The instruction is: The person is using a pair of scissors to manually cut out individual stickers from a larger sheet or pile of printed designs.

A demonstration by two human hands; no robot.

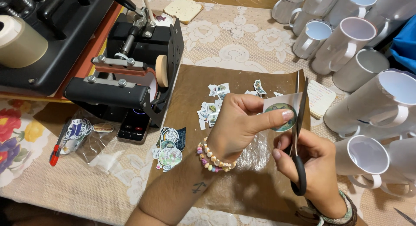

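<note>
Head view: left hand (236, 122) pinching round printed sticker (281, 114); right hand (314, 169) gripping black scissors (299, 135), blades around sticker's edge, above brown paper (195, 91).

Bare forearms, no sleeves. The left hand (236, 122) wears a pastel bead bracelet (212, 159) and a small wrist tattoo (198, 187); the right hand (312, 165) a woven wristband (336, 215).

The left hand (236, 122) pinches a small round printed picture (282, 114) between thumb and fingers (277, 117). The right hand (314, 167) grips black-handled scissors (299, 122), whose open blades touch the picture's edge just right of those fingers. Paper scraps (213, 105) lie beyond them on brown paper (195, 85), white mugs (346, 39) farther right.
</note>
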